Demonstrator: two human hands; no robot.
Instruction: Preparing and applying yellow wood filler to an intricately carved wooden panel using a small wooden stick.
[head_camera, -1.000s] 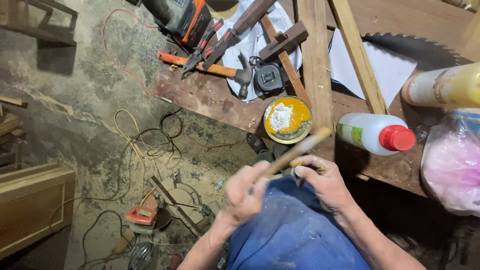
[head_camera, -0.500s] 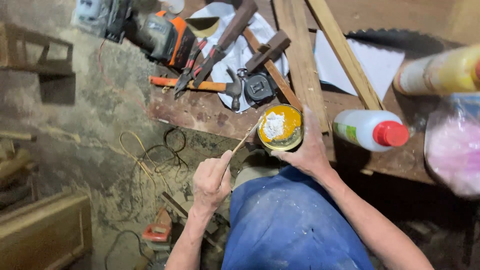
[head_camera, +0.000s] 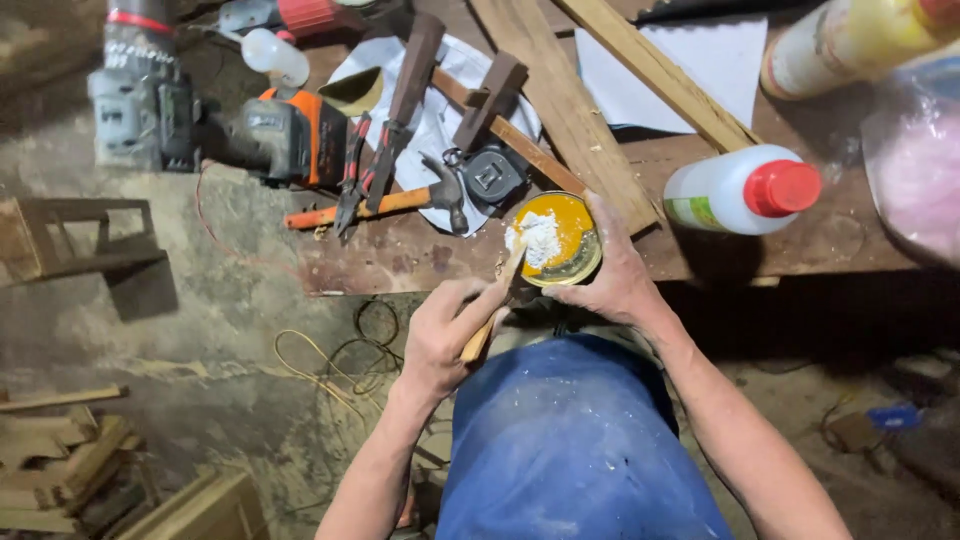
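Note:
My left hand (head_camera: 447, 335) grips a thin wooden stick (head_camera: 492, 310) whose tip reaches into a small round yellow container (head_camera: 556, 238) with white paste inside. My right hand (head_camera: 618, 280) wraps around the right side of that container at the front edge of the wooden workbench (head_camera: 720, 250). Below both hands are my knees in blue trousers (head_camera: 570, 440).
On the bench lie a hammer (head_camera: 400, 202), pliers (head_camera: 355, 170), a tape measure (head_camera: 495, 175), wooden strips (head_camera: 560, 100), a white bottle with a red cap (head_camera: 745, 190), a yellow bottle (head_camera: 850, 40) and a pink bag (head_camera: 915, 170). Power drills (head_camera: 290, 130) sit at the left. Cables (head_camera: 340, 360) and wood scraps (head_camera: 60, 460) cover the floor.
A second ago both hands held the stick in front of me. Since then my right hand has taken hold of the yellow container and my left has brought the stick's tip into it.

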